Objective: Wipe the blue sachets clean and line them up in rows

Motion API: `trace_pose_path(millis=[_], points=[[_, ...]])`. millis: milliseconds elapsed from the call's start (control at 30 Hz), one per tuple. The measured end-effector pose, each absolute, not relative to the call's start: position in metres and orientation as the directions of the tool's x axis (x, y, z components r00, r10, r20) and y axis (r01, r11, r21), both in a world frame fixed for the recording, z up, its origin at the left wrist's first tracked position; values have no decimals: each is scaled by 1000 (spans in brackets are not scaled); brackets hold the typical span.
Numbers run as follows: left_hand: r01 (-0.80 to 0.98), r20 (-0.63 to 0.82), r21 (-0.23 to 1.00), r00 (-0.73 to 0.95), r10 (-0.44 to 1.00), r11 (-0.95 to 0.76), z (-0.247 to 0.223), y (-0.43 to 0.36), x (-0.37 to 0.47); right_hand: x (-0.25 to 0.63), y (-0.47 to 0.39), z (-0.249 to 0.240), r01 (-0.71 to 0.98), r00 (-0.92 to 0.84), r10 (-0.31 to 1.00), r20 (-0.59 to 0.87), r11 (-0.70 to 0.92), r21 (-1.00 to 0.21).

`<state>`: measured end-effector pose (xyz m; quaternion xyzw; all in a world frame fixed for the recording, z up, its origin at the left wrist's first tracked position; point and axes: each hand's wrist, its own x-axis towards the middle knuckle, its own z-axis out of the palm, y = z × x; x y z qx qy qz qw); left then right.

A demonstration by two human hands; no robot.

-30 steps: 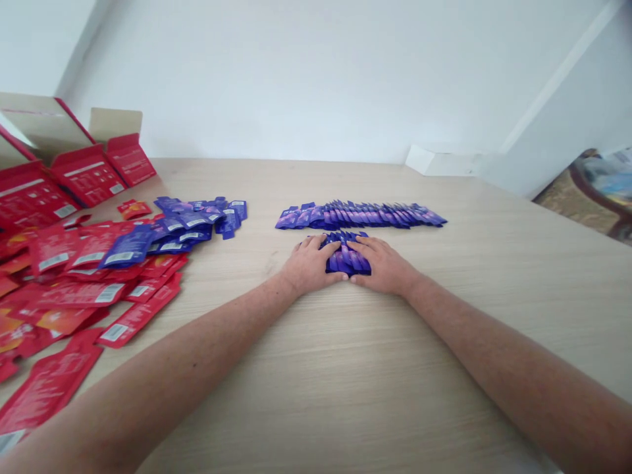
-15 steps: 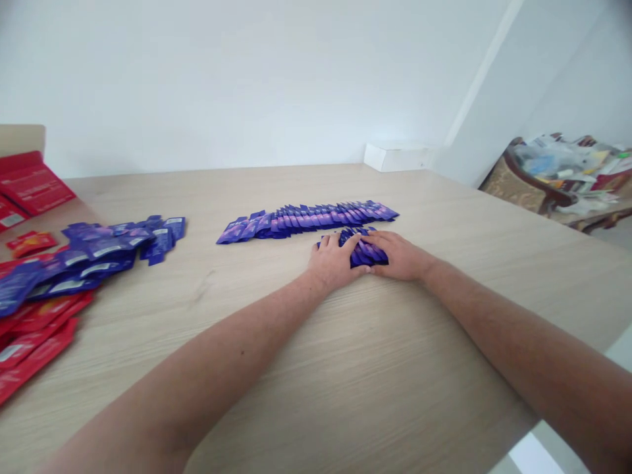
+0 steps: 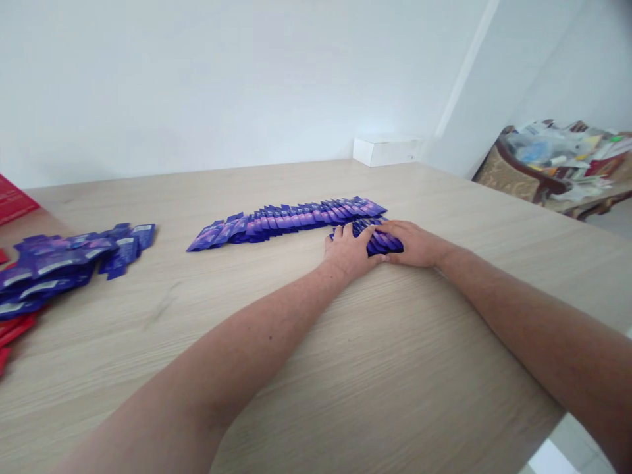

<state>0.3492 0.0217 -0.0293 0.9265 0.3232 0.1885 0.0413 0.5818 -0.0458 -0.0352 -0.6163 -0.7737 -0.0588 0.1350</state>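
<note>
My left hand [image 3: 349, 250] and my right hand [image 3: 411, 242] close in from both sides on a short row of purple sachets [image 3: 384, 243], thumbs almost meeting at its near edge. The fingers curve over the sachets, and part of the row is hidden beneath them. Just behind my hands runs a longer row of overlapping purple sachets [image 3: 291, 218], leaning on one another along the table. A loose heap of purple sachets [image 3: 64, 260] lies at the left, partly on top of red packets [image 3: 20, 328].
The wooden table [image 3: 316, 382] reaches back to a white wall. A white box [image 3: 385, 151] stands at the rear by the wall. Part of a red box [image 3: 14, 201] shows at the left edge. Beyond the table's right side, a patterned chair [image 3: 511, 174] stands beside piled bags and papers [image 3: 557, 151].
The view has turned right, so the heap and red box slide left, partly out of frame. Both hands keep hold of the short row, now closer to the long row's right end.
</note>
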Motion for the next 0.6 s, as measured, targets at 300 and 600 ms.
trace_pose_path(millis=[300, 600], points=[[603, 273, 200, 723, 635, -772, -27, 27, 364, 602, -36, -40, 967, -211, 933, 290, 242, -78], [626, 300, 183, 699, 649, -758, -26, 25, 363, 602, -34, -40, 962, -233, 913, 335, 267, -58]])
